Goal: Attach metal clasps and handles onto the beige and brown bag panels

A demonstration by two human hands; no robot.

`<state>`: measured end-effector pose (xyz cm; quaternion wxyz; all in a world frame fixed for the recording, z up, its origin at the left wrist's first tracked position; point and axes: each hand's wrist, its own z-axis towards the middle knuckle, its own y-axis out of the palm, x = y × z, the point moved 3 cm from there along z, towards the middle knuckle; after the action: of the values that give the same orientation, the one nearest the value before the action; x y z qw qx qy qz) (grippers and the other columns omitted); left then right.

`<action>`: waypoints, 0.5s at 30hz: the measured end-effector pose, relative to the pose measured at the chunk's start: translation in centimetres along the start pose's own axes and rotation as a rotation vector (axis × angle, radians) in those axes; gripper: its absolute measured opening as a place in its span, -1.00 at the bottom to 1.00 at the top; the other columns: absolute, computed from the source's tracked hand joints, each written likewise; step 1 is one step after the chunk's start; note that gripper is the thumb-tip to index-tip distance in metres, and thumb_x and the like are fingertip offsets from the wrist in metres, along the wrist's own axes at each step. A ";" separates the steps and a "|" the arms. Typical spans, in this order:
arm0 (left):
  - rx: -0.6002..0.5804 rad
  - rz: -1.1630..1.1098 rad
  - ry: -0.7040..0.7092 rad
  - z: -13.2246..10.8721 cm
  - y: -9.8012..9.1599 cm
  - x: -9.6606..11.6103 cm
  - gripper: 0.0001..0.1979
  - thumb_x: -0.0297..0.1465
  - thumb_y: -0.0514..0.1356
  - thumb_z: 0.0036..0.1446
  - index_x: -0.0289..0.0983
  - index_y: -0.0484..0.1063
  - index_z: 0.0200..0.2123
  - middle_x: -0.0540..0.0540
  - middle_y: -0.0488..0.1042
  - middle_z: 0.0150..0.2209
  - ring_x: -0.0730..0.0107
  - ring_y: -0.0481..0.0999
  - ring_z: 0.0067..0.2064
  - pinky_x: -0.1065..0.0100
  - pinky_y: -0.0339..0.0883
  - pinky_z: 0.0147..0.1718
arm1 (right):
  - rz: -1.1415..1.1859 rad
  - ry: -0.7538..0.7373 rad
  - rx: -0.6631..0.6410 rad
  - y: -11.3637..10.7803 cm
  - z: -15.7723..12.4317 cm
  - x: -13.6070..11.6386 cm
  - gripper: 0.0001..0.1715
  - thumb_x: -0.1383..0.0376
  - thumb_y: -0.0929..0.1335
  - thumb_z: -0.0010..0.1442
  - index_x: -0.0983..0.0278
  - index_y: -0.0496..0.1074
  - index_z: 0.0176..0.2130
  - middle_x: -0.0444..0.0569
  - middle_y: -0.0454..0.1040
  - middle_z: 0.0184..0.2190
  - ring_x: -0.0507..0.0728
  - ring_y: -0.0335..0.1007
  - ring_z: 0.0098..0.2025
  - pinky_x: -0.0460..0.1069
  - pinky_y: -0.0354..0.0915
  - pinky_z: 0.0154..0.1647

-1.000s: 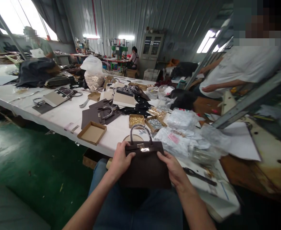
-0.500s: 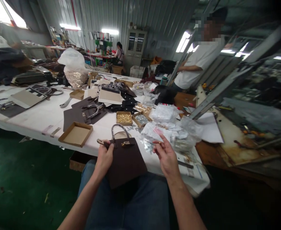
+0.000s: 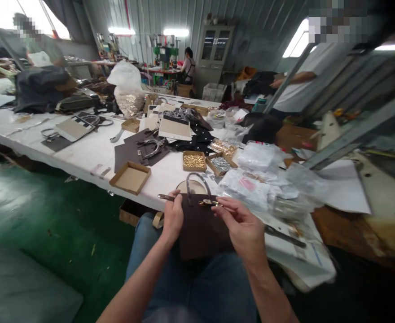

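A dark brown handbag panel (image 3: 202, 235) rests against my thighs and the table edge, with a plastic-wrapped handle (image 3: 197, 176) arching from its top. My left hand (image 3: 173, 220) is closed on the panel's upper left edge; a short dark strip with a shiny end (image 3: 165, 197) sticks out beside its fingers. Below the handle sits a gold-coloured clasp (image 3: 204, 203). My right hand (image 3: 246, 226) pinches a small gold-coloured metal piece (image 3: 217, 204) at the clasp's right end. The fingers partly cover that piece, so its exact shape is hidden.
Beyond the panel stand an empty-looking cardboard tray (image 3: 130, 178), a box of gold studs (image 3: 194, 161) and a box of silver pieces (image 3: 220, 164). Plastic bags (image 3: 247, 186) crowd the right side. A dark flat tool (image 3: 285, 236) lies near the right edge. Other people are farther off.
My right hand has come in from the right to the clasp, its raised index finger now bent down into a pinch. My left hand keeps its hold. The camera view has turned left.
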<state>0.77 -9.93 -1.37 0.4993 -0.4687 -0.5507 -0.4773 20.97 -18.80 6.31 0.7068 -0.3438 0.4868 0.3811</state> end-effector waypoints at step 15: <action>-0.198 -0.509 -0.219 -1.2 -0.3 -0.7 -0.54 0.08 0.33 0.44 -0.11 0.71 0.13 -0.16 0.74 0.06 -0.02 0.70 0.14 0.02 0.51 0.27 | -0.157 0.158 -0.236 6.6 -0.2 3.5 -0.50 0.00 0.54 0.43 0.14 0.71 0.23 0.05 0.77 0.00 0.24 0.75 -0.17 0.19 0.69 -0.01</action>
<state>0.65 -11.17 -2.05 0.2531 -0.4106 -0.6519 -0.5851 16.00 -15.11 2.19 0.6486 -0.4903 0.4644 0.3510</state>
